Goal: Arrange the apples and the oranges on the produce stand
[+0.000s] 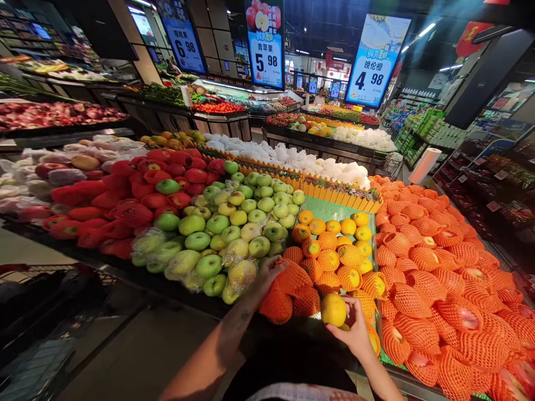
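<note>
Orange netting (292, 284) is pinched by the left hand (270, 274), right hand (354, 326) curled round fruit (333, 309).

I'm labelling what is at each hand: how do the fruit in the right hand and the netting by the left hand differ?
The fruit is yellow-orange; the netting is a deeper reddish orange. The fruit is smooth and round, while the netting is meshed and bunched. The right hand holds the fruit; the netting is at the left hand. Both are near the display's front edge.
</note>
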`<state>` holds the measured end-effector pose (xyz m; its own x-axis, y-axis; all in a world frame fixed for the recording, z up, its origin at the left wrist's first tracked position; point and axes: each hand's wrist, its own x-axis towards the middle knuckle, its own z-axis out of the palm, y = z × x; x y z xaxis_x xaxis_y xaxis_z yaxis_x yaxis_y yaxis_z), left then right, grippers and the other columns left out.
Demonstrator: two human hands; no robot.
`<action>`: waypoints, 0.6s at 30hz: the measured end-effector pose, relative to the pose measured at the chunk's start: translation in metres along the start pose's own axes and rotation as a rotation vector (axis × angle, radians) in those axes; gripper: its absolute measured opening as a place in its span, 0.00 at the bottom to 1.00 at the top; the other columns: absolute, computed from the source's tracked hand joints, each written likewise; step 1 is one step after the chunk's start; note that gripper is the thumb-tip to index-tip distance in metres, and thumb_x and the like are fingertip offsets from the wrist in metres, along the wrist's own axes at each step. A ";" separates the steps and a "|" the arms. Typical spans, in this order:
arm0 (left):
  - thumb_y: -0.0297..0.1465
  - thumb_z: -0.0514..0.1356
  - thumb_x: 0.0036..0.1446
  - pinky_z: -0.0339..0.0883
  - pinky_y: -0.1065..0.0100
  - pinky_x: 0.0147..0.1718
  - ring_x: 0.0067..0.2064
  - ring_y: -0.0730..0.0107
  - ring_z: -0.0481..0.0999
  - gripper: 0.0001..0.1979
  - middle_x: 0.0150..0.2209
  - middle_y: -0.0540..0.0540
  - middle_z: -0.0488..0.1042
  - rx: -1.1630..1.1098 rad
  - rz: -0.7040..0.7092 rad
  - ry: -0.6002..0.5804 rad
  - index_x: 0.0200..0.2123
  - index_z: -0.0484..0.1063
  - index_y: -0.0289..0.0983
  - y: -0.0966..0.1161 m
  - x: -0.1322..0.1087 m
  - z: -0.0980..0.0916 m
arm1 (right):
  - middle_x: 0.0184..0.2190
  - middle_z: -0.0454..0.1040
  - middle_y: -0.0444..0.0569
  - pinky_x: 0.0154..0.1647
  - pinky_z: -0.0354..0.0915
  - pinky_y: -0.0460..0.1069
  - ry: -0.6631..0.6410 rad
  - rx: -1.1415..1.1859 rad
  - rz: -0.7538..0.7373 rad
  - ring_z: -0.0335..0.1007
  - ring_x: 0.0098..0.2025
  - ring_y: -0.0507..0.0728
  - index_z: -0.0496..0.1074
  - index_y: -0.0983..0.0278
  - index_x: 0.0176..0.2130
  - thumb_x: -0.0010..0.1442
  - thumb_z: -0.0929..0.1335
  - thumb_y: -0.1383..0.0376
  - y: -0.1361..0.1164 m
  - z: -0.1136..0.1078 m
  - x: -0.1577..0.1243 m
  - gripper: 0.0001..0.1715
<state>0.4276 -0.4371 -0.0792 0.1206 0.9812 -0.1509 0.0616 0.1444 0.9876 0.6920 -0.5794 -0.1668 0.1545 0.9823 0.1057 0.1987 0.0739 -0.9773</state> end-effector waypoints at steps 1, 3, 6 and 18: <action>0.45 0.62 0.51 0.69 0.64 0.47 0.45 0.62 0.74 0.20 0.42 0.45 0.76 0.116 0.078 -0.021 0.41 0.70 0.37 0.008 0.001 -0.011 | 0.54 0.68 0.53 0.56 0.68 0.55 0.023 0.001 -0.019 0.69 0.57 0.63 0.62 0.57 0.52 0.48 0.78 0.59 0.003 0.001 -0.001 0.37; 0.43 0.61 0.54 0.66 0.64 0.50 0.48 0.60 0.75 0.17 0.46 0.44 0.77 0.421 0.181 -0.113 0.44 0.73 0.39 0.015 0.001 -0.027 | 0.52 0.67 0.52 0.58 0.67 0.55 0.028 -0.008 -0.031 0.69 0.55 0.62 0.61 0.57 0.55 0.48 0.77 0.60 0.009 0.006 -0.001 0.39; 0.42 0.57 0.60 0.64 0.60 0.47 0.42 0.56 0.77 0.14 0.38 0.41 0.79 0.871 0.105 -0.258 0.35 0.77 0.40 0.003 -0.008 -0.035 | 0.52 0.68 0.52 0.56 0.67 0.54 -0.007 0.084 0.029 0.70 0.53 0.62 0.62 0.57 0.56 0.47 0.76 0.57 0.012 0.017 0.000 0.40; 0.42 0.59 0.61 0.61 0.47 0.60 0.59 0.42 0.70 0.23 0.57 0.30 0.72 1.091 0.421 -0.595 0.53 0.73 0.33 -0.097 -0.045 0.039 | 0.45 0.80 0.60 0.55 0.71 0.56 -0.008 0.910 0.727 0.80 0.44 0.63 0.72 0.66 0.49 0.58 0.69 0.42 -0.029 0.023 0.029 0.34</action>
<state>0.4549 -0.5001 -0.1697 0.7260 0.6781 -0.1145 0.6429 -0.6101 0.4631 0.6685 -0.5489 -0.1395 -0.0607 0.8446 -0.5319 -0.7024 -0.4148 -0.5784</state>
